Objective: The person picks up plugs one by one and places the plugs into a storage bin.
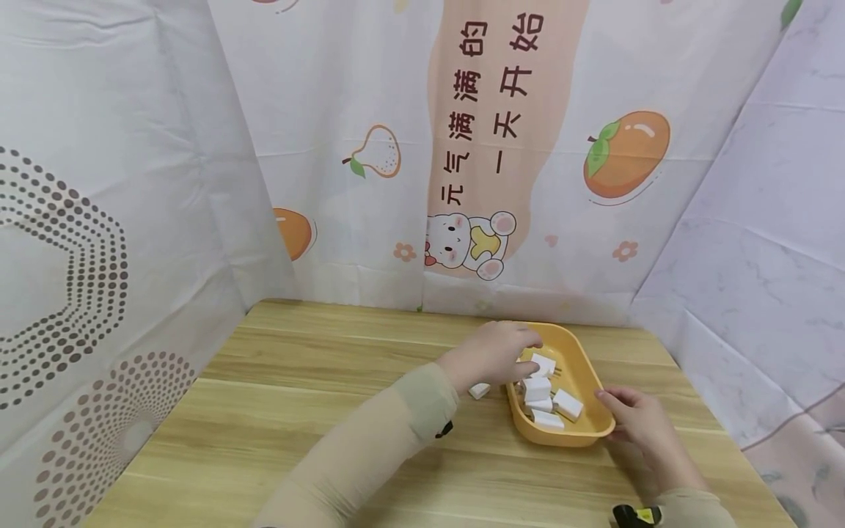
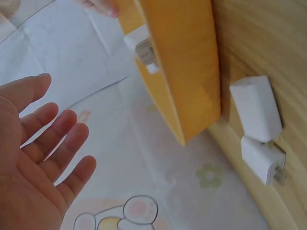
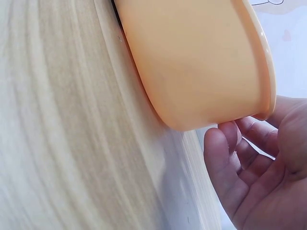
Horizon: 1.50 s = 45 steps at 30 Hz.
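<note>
A yellow-orange plastic tray (image 1: 569,438) stands on the table with several white charger plugs (image 1: 568,405) in it, some showing metal prongs. My left hand (image 1: 491,353) is over the tray's left side. In the left wrist view its fingers are spread and loosely bent, with nothing between them. My right hand (image 1: 637,418) grips the tray's right rim near the front corner, thumb at the rim and fingers against the outer wall in the right wrist view. Left of the tray, two more white plugs (image 2: 256,109) lie on the table; my left arm partly hides them in the head view.
The wood-grain table (image 1: 317,367) reaches back to a printed curtain (image 1: 370,220). More cloth hangs along the left and right sides. My left sleeve (image 1: 370,440) crosses the front middle of the table.
</note>
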### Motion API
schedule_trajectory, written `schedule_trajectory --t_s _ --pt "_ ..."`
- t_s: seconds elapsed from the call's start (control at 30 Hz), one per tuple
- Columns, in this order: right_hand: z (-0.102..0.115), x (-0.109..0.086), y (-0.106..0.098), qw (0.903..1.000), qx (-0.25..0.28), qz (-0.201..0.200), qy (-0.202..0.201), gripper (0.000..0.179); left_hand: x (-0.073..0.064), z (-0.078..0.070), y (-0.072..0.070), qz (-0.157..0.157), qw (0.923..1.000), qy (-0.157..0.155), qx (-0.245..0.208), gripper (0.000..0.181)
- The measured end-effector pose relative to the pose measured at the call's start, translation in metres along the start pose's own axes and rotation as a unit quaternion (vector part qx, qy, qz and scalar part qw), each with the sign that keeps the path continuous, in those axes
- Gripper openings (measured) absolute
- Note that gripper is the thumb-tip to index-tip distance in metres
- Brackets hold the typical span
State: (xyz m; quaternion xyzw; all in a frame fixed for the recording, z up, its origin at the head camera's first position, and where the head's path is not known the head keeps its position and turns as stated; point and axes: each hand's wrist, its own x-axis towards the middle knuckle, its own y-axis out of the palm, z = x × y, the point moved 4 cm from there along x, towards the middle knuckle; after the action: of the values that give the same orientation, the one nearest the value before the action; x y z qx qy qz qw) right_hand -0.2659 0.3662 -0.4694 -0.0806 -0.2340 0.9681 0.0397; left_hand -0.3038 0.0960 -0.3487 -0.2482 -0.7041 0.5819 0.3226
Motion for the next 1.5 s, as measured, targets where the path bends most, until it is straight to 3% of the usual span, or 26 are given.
schedule_trajectory --t_s 0.37,0.63,0.8,1.2,1.5 --pt "-0.003 0.002 0.001 0.9999 0.015 0.001 0.005 0.065 -0.029 0.032 -0.028 -0.046 0.9987 -0.018 0.005 0.04" --pt "-0.003 0.001 -0.001 0.9999 0.016 0.004 0.004 0.064 -0.046 0.065 -0.036 -0.068 0.997 -0.038 0.004 0.043" --pt "-0.002 0.0 -0.001 0.9999 0.011 0.002 0.007 0.063 -0.054 0.074 -0.039 -0.072 0.9964 -0.044 -0.01 0.041" --pt "-0.003 0.0 0.0 0.9999 0.012 0.002 0.005 0.061 -0.055 0.08 -0.031 -0.058 0.9965 -0.06 -0.008 0.044" --pt "-0.002 0.0 0.0 1.0 0.001 0.0 0.002 0.064 -0.051 0.094 -0.008 -0.014 0.9933 -0.108 -0.039 0.048"
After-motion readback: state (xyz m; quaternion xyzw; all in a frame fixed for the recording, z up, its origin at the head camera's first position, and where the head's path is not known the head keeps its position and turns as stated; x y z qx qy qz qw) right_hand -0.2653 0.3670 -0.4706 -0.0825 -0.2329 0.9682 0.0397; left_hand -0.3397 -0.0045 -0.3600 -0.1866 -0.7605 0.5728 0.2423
